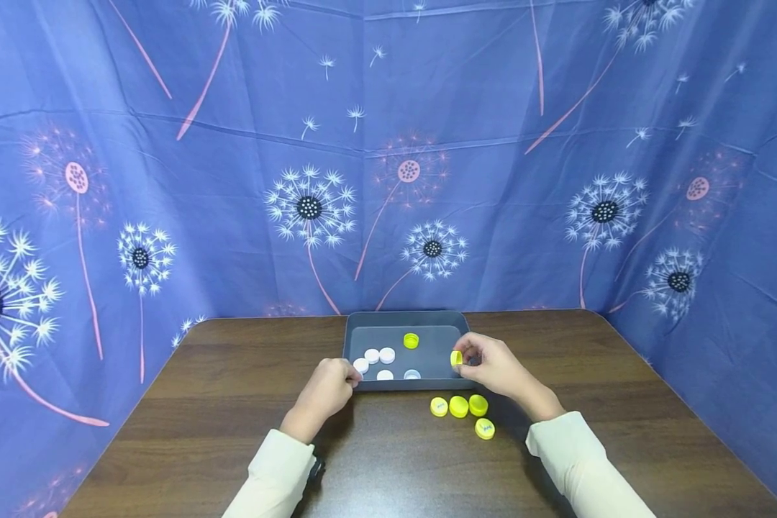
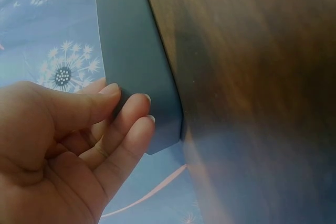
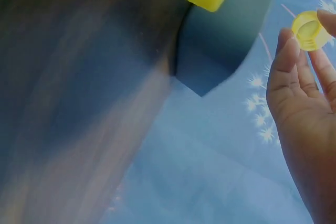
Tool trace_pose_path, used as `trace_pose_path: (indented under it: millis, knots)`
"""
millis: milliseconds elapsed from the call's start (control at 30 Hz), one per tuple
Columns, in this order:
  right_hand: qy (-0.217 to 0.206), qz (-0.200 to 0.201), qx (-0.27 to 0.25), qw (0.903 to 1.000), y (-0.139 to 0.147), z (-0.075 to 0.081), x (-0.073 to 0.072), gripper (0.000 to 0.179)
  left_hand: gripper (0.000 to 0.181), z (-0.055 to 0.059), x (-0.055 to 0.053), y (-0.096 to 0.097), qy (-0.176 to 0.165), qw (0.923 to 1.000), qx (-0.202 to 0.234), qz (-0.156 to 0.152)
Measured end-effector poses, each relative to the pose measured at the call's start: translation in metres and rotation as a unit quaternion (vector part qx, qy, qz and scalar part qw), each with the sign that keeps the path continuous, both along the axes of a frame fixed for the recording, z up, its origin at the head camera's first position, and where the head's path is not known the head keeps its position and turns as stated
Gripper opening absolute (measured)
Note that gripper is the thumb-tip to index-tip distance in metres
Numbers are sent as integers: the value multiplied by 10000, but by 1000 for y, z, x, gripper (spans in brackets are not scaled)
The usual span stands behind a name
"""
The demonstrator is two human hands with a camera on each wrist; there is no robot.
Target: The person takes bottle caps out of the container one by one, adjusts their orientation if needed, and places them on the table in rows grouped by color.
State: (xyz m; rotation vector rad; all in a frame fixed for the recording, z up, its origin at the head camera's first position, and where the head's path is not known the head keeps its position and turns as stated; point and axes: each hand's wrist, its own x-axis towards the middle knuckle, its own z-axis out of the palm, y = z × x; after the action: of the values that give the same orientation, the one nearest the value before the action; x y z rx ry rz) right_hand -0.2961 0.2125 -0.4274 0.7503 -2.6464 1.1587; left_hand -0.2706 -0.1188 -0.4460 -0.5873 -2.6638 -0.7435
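Note:
My left hand point(image 1: 326, 392) grips the near left corner of a dark grey tray point(image 1: 404, 319), its thumb and fingers pinching the wall in the left wrist view. Over the tray's right side, my right hand point(image 1: 495, 363) pinches a yellow bottle cap point(image 1: 456, 358) between thumb and fingers. That cap is tilted, with its hollow inside showing in the right wrist view. Several white bottle caps point(image 1: 386, 355) lie in the tray's left and front part, and one pale cap point(image 1: 411, 375) sits near the front wall. Another yellow cap point(image 1: 411, 341) rests hollow side up towards the back.
Several yellow caps point(image 1: 458, 406) lie on the brown wooden table point(image 1: 388, 460) in front of the tray's right half, near my right forearm. A blue cloth point(image 1: 388, 158) with a dandelion print hangs behind the table and along both sides.

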Motion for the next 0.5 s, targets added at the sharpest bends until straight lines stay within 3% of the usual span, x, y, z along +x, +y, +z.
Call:
trace_pose_path:
  millis: [233, 500]
  knots:
    - [395, 150, -143, 9990, 11, 2, 24, 31, 19, 2, 0, 0, -35, 10000, 32, -52]
    - [104, 443, -317, 9985, 17, 0, 43, 23, 17, 2, -1, 1, -297, 9995, 69, 49]
